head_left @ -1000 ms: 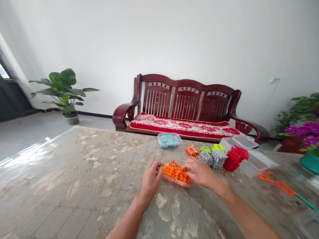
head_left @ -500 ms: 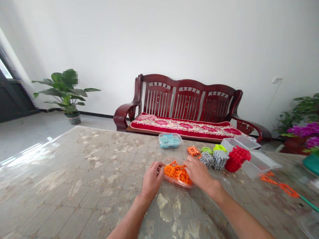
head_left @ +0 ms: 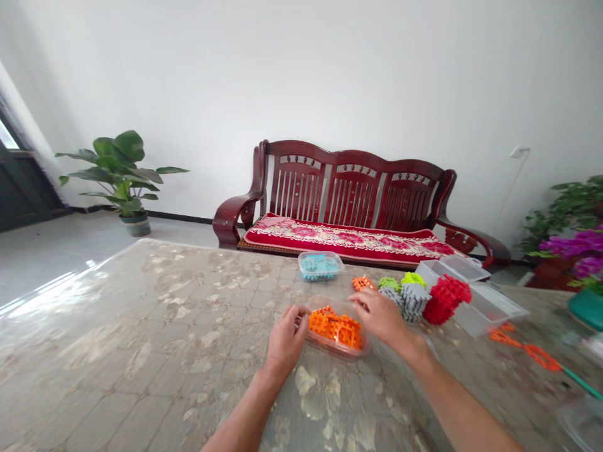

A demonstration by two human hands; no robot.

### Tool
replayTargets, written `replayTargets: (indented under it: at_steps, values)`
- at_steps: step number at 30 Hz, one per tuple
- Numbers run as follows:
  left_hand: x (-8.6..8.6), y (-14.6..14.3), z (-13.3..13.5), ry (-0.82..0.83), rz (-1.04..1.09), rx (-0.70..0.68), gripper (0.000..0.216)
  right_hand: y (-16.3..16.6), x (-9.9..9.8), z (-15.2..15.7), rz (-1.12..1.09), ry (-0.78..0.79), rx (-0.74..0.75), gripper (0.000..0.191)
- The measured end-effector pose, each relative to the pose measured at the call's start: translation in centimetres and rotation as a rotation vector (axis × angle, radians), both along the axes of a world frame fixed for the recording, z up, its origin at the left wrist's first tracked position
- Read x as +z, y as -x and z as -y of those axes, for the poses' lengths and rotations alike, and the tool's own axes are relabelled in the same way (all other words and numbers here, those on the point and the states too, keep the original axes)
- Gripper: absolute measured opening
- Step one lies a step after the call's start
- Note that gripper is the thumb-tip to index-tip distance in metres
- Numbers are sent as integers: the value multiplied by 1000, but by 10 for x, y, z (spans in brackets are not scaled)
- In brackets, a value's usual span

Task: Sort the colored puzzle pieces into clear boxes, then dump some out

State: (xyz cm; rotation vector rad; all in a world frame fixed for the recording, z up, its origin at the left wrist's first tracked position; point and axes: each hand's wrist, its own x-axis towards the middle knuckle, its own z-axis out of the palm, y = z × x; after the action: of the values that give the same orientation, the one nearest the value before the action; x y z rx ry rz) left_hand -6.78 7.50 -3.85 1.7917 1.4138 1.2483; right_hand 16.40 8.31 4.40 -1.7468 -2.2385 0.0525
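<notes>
A clear plastic container (head_left: 336, 350) stands on the table, filled with orange interlocking plastic pieces (head_left: 333, 328). At its left rim is my left hand (head_left: 287, 336), thumb and fingers closed around the edge. My right hand (head_left: 382, 317) hovers at the container's right side, fingers bent and apart, with nothing visible in them. Just beyond that hand lie a few loose orange pieces (head_left: 363, 284) and stacks of grey pieces (head_left: 415, 302), partly covered by it. Green pieces (head_left: 413, 279) and a red stack (head_left: 446, 299) stand to the right.
A lidded container of light-blue pieces (head_left: 320, 267) stands farther back. Clear empty boxes (head_left: 494, 304) lie at the right, near an orange assembled piece (head_left: 539, 356) on a green stick. Beyond the patterned table (head_left: 141, 326) are a wooden bench (head_left: 353, 188) and potted plants (head_left: 132, 169).
My right hand has drawn back a little to the right from the orange pieces, uncovering more of the container's right side. My left hand has stayed at the left rim.
</notes>
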Motion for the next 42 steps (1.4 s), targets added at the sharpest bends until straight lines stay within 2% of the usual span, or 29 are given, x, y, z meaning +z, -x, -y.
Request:
replayTargets:
  at_steps: [4, 7, 13, 18, 22, 30, 36, 42]
  values:
    - [-1, 0, -1, 7, 12, -2, 20, -28, 8, -22, 57, -131, -155, 29]
    - [-2, 0, -1, -5, 8, 7, 20, -42, 14, -38, 186, -157, -219, 28]
    - [-4, 1, 0, 7, 26, 51, 21, -36, 18, -57, 420, -13, -237, 31]
    - [-5, 1, -2, 28, 42, 56, 20, -28, 11, -74, 478, 65, -245, 36]
    - [-4, 1, -3, 29, 43, 58, 20, -26, 5, -83, 503, 119, -250, 32]
    - [-4, 1, -2, 31, 35, 62, 20, -13, -2, -58, 493, 56, -192, 32]
    - [-2, 1, -2, 45, 7, 99, 19, -7, -15, -33, 477, 116, -138, 28]
    - [0, 3, -3, 54, 22, 158, 20, -14, -25, -24, 430, 161, -79, 27]
